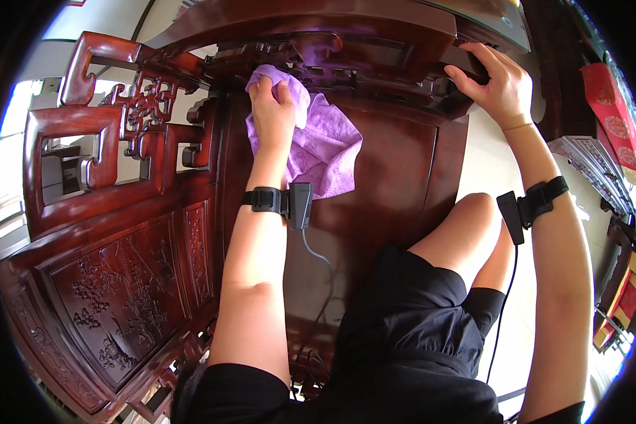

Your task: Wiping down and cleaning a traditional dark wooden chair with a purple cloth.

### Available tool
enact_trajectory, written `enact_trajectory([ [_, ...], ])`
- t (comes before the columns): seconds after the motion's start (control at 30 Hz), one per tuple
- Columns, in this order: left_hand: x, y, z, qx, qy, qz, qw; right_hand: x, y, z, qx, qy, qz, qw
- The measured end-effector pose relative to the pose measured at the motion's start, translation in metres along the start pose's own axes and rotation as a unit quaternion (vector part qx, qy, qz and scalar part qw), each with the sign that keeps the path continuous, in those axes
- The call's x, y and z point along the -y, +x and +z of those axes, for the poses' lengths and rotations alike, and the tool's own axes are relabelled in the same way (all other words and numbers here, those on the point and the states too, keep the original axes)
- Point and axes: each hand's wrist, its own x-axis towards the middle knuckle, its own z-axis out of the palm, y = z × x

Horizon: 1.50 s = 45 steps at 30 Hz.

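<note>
My left hand (272, 114) is closed on a bunched purple patterned cloth (328, 143) near the inner corner of a carved dark-red wooden bench. The loose part of the cloth spreads over the glossy wooden seat (387, 153). With fingers and thumb spread around it, my right hand (498, 85) grips the end of the bench's wooden armrest (429, 32) at the upper right. Fingertips of this hand are partly hidden behind the wood. Each forearm wears a black strap with a small cabled device.
The carved wooden backrest (132, 286), with openwork scrolls (103, 116), rises on the left. My knee (477, 212) is at the seat's right edge. Cables hang from both wrist devices. Red patterned fabric (609, 111) lies on dark furniture at the far right.
</note>
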Motion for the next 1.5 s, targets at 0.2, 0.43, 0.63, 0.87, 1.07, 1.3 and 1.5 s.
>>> enact_trajectory([
  [0.2,-0.013,0.017,-0.008,0.024,0.074,0.065,0.995,-0.006,-0.002,-0.001,-0.006,-0.006,-0.009,1.0],
  [0.43,-0.014,-0.049,0.015,0.122,-0.136,-0.156,0.971,-0.007,-0.005,0.005,-0.012,0.004,-0.003,1.0],
  [0.63,-0.023,-0.031,0.003,-0.017,-0.322,-0.189,0.927,-0.006,-0.003,0.0,-0.007,0.008,-0.003,1.0],
  [0.87,0.002,-0.003,0.006,0.018,-0.356,-0.149,0.922,-0.002,-0.004,0.006,-0.029,-0.001,-0.01,1.0],
  [1.07,0.022,-0.013,0.012,0.031,-0.309,-0.136,0.941,-0.01,-0.005,0.005,-0.029,-0.005,-0.012,0.999],
  [1.3,0.016,-0.036,0.033,0.09,-0.237,-0.14,0.957,-0.005,-0.003,0.005,-0.023,-0.005,-0.008,1.0],
  [1.5,-0.013,-0.021,0.005,0.12,0.19,0.119,0.967,-0.007,-0.006,0.006,-0.017,-0.011,-0.003,1.0],
])
